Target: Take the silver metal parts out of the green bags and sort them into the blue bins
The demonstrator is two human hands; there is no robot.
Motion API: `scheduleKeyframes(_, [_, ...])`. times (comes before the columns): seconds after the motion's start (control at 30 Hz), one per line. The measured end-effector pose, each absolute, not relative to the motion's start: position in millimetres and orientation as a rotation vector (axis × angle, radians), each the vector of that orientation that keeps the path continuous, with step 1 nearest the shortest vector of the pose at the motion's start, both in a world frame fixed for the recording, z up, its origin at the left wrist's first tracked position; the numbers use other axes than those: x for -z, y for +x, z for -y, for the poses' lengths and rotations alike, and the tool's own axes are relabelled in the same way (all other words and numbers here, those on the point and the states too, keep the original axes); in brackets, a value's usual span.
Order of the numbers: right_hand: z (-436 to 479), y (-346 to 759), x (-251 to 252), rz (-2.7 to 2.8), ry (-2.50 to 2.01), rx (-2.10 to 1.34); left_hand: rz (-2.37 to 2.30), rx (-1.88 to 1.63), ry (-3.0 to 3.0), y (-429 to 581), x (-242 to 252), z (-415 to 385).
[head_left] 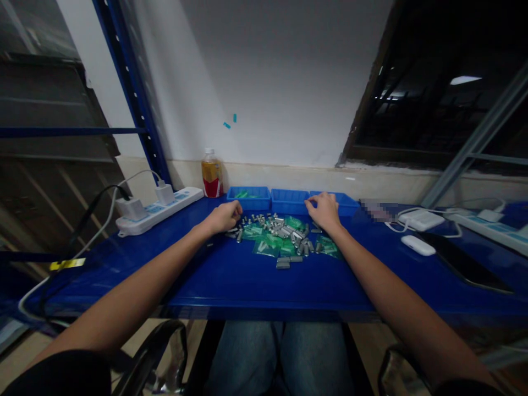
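My left hand (pixel 225 216) is by the left edge of a pile of small silver metal cylinders (pixel 295 236), its fingers curled together. Whatever it may hold is hidden. Over the front rim of the blue bins, my right hand (pixel 325 210) has thumb and forefinger drawn into a pinch; anything between them is too small to make out. Green plastic bags (pixel 266 246) lie among the cylinders, several with pieces showing through. A left blue bin (pixel 248 205) contains green items. Beside it stand a middle blue bin (pixel 289 208) and a right blue bin (pixel 347 204), partly behind my right hand.
A drink bottle (pixel 212 175) stands at the back left beside a white power strip (pixel 160 211) with plugs and cables. On the right of the blue table (pixel 239 286) lie a phone (pixel 466 261), a white case (pixel 418 245), a white charger (pixel 421 219) and another power strip (pixel 487 231).
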State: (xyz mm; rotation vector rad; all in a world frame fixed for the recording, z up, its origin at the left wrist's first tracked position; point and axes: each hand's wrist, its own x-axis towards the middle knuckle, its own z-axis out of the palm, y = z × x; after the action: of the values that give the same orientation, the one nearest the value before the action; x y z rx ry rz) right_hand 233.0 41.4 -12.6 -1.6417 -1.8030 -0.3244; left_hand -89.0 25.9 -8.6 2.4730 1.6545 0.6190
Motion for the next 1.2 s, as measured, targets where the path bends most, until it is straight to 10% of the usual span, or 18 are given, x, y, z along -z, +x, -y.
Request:
scheduleKeyframes(0.53, [30.6, 149.4, -0.3, 2.319, -0.860, 0.302, -0.751, -1.105, 2.013, -37.8, 1.2, 12.2])
scheduleKeyframes(1.2, [30.9, 151.9, 0.3, 2.240, -0.843, 0.226, -1.058, -1.020, 2.762, -42.8, -11.1, 22.8])
